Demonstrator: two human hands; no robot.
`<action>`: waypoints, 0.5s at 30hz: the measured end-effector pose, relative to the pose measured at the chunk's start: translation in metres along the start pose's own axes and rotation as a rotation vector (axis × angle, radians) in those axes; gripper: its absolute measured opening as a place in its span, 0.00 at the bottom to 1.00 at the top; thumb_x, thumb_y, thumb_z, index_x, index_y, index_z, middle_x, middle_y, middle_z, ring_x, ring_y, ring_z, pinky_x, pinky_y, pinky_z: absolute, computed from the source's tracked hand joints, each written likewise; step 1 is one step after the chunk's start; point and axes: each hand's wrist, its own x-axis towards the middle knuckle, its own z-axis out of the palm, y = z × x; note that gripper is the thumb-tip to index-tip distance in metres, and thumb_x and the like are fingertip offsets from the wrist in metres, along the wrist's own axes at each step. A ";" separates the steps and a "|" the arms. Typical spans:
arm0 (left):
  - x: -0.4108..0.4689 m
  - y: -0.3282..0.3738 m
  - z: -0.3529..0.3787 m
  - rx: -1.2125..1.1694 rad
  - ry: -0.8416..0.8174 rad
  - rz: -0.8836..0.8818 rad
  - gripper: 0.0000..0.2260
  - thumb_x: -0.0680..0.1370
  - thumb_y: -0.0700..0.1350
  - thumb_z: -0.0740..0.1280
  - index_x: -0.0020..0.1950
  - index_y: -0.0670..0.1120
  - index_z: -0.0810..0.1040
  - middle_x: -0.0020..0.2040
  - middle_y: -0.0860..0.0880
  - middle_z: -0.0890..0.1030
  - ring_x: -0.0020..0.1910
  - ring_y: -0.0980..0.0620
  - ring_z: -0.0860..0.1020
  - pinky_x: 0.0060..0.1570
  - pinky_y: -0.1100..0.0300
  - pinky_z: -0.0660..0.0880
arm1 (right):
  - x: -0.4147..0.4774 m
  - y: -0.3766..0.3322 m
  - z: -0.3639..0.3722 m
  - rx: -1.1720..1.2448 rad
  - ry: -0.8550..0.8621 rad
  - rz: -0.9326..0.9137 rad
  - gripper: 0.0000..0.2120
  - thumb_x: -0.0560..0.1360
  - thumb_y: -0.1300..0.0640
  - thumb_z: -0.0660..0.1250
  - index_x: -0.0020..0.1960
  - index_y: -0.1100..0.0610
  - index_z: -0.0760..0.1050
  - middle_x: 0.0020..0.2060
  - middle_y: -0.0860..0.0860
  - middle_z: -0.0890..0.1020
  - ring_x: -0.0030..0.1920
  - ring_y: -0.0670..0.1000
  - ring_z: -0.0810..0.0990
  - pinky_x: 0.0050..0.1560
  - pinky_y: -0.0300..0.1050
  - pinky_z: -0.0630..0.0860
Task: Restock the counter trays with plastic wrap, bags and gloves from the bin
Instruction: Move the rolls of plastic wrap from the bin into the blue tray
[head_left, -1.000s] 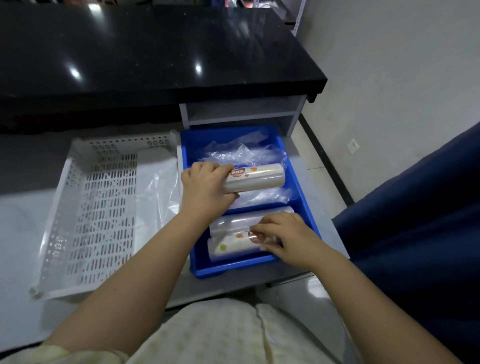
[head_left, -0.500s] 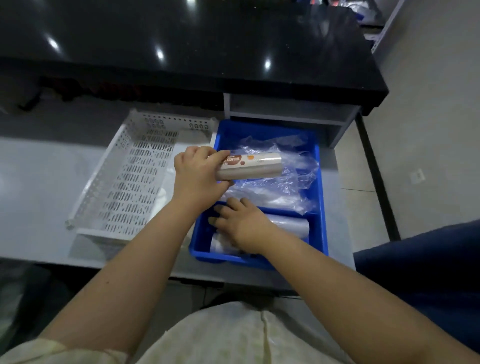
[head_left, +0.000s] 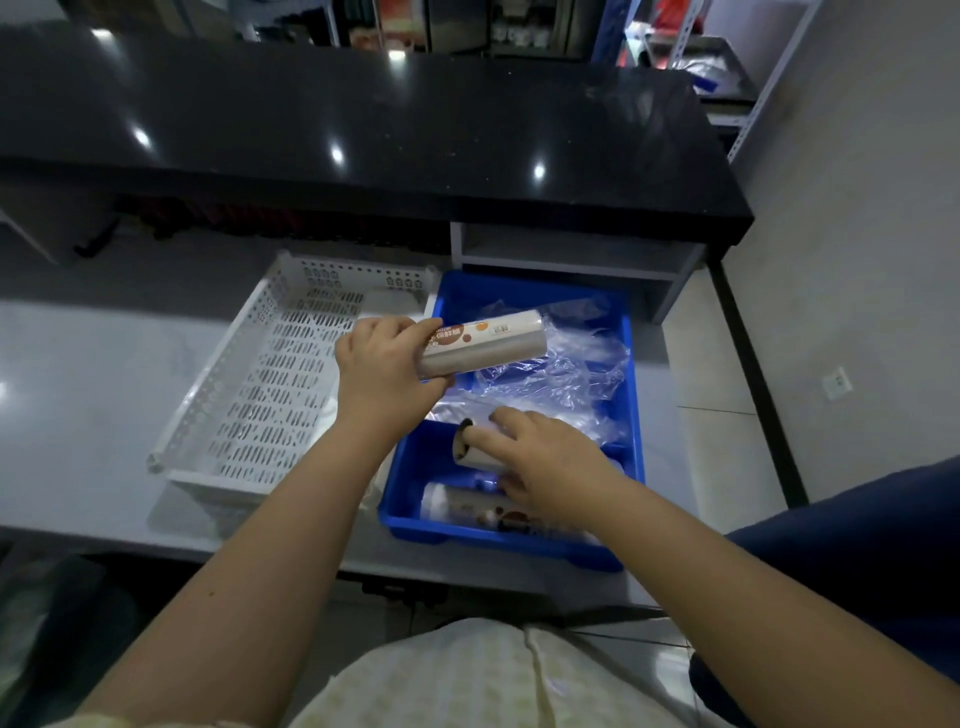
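On my feed: left hand (head_left: 387, 371) curled round one roll of wrap (head_left: 485, 345) held over the blue bin (head_left: 467, 538) — right hand (head_left: 543, 465) gripping a second roll (head_left: 467, 451) inside it — white tray (head_left: 260, 395) just beside, left.

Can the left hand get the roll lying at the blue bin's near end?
Probably not now. The left hand grips a wrap roll above the blue bin, and the right hand, holding a second roll, partly covers the near roll.
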 end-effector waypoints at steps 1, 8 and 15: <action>0.000 0.001 -0.001 -0.003 0.006 0.002 0.27 0.65 0.52 0.77 0.64 0.51 0.78 0.55 0.47 0.79 0.56 0.41 0.72 0.54 0.48 0.64 | -0.006 0.001 0.002 0.026 0.003 0.020 0.36 0.71 0.55 0.71 0.72 0.42 0.55 0.64 0.56 0.70 0.55 0.57 0.73 0.50 0.52 0.75; -0.011 -0.006 -0.002 0.010 0.016 0.006 0.27 0.65 0.53 0.77 0.63 0.52 0.77 0.54 0.49 0.78 0.55 0.44 0.71 0.54 0.49 0.63 | -0.013 -0.003 0.020 0.175 0.072 0.200 0.32 0.71 0.60 0.68 0.72 0.55 0.61 0.64 0.54 0.73 0.58 0.58 0.72 0.59 0.51 0.67; -0.029 -0.011 0.001 0.033 -0.045 -0.055 0.26 0.66 0.53 0.73 0.64 0.53 0.76 0.53 0.51 0.78 0.54 0.47 0.70 0.52 0.51 0.62 | -0.025 -0.014 -0.028 0.119 0.371 -0.043 0.27 0.67 0.62 0.75 0.65 0.60 0.73 0.61 0.56 0.78 0.58 0.56 0.76 0.60 0.52 0.71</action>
